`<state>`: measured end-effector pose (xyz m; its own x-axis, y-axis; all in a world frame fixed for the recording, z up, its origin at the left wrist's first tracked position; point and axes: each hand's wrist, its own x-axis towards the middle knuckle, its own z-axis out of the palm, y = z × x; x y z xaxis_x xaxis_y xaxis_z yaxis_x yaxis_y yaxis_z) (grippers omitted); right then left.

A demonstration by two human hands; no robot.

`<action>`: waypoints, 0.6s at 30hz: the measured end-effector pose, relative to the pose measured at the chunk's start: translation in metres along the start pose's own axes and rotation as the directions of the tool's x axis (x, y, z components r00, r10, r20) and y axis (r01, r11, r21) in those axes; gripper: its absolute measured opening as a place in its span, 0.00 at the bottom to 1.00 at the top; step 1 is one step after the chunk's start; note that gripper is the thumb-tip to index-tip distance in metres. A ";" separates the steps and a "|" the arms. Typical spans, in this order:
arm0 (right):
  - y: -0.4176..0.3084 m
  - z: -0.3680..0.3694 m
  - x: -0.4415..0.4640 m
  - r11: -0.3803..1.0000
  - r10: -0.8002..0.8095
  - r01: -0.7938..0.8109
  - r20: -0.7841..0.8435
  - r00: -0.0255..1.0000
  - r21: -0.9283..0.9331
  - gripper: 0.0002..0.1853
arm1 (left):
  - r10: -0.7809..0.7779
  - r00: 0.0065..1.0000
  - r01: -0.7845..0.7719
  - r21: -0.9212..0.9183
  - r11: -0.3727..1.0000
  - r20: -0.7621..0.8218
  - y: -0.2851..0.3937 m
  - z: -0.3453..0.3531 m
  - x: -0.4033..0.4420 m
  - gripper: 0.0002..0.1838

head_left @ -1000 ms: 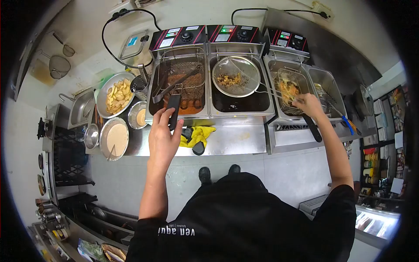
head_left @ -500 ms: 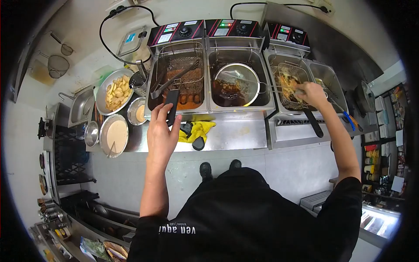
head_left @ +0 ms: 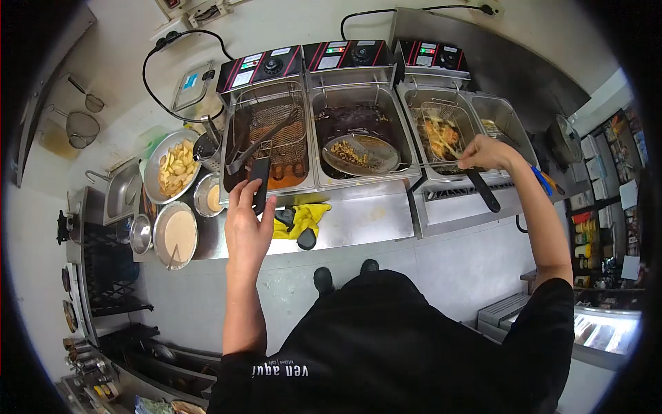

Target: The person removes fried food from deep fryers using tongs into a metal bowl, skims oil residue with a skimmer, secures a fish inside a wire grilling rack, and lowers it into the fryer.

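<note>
My right hand (head_left: 485, 153) is closed on the long thin handle of a round mesh strainer (head_left: 360, 153), held low at the front of the middle fryer (head_left: 324, 181). Brown fried bits lie in the strainer, which is tilted. Golden food sits in a wire basket (head_left: 441, 129) in the right fryer, close to that hand. My left hand (head_left: 249, 212) is at the black basket handle (head_left: 261, 181) of the left fryer, fingers round its lower end. Metal tongs (head_left: 265, 141) rest across the left basket.
To the left are a bowl of cut potatoes (head_left: 176, 168), a bowl of batter (head_left: 176, 234) and smaller metal bowls. A yellow cloth (head_left: 307, 219) lies on the counter's front. Blue-handled tongs (head_left: 541, 181) are at the right fryer, and a sink (head_left: 123, 193) is far left.
The strainer has dipped into the middle fryer's dark oil, come up with bits in it and moved toward the front edge. My right hand has come nearer with it. The left hand keeps its place.
</note>
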<state>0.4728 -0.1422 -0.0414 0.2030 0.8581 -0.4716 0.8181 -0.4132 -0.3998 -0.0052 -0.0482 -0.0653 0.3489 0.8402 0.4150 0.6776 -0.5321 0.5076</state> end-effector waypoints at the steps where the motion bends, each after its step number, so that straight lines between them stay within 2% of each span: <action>1: -0.013 -0.002 0.000 0.993 0.115 -0.115 0.033 0.993 0.005 0.14 | 0.001 1.000 -0.001 0.001 1.000 0.001 0.001 0.000 0.000 0.18; 2: -0.021 -0.003 0.001 0.974 0.226 -0.227 0.067 0.972 0.006 0.14 | -0.008 1.000 0.008 -0.005 1.000 0.005 0.001 0.000 0.000 0.19; 3: -0.024 0.000 0.006 0.975 0.223 -0.224 0.069 0.972 0.007 0.14 | -0.018 1.000 0.018 -0.010 1.000 0.007 0.002 0.000 -0.001 0.19; 6: -0.015 0.022 0.032 0.979 0.133 -0.149 -0.112 0.985 -0.143 0.18 | -0.024 1.000 0.024 0.000 1.000 0.011 0.001 -0.001 -0.002 0.19; 7: -0.013 0.030 0.037 0.980 0.126 -0.141 -0.108 0.986 -0.143 0.18 | -0.028 1.000 0.028 0.006 1.000 0.009 0.001 -0.001 -0.002 0.19; 9: -0.011 0.047 0.039 0.989 0.016 -0.061 -0.313 0.950 -0.133 0.17 | -0.035 0.999 0.035 -0.005 0.999 0.016 -0.001 -0.002 -0.002 0.19; 10: -0.008 0.053 0.037 0.988 -0.040 -0.016 -0.349 0.936 -0.156 0.18 | -0.042 0.999 0.042 0.001 0.999 0.010 -0.003 -0.002 -0.003 0.19; 13: -0.006 0.057 0.024 0.984 -0.016 -0.052 -0.368 0.930 -0.173 0.18 | -0.046 0.999 0.046 -0.007 0.999 0.006 -0.006 -0.002 -0.004 0.19; 18: 0.010 0.053 0.017 0.981 -0.091 0.016 -0.381 0.920 -0.196 0.17 | -0.042 0.999 0.042 0.003 0.999 0.018 0.001 -0.002 -0.001 0.19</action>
<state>0.4560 -0.1480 -0.0946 0.3175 0.9431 -0.0983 0.9106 -0.3322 -0.2457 -0.0066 -0.0499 -0.0641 0.3318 0.8634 0.3801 0.6934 -0.4964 0.5222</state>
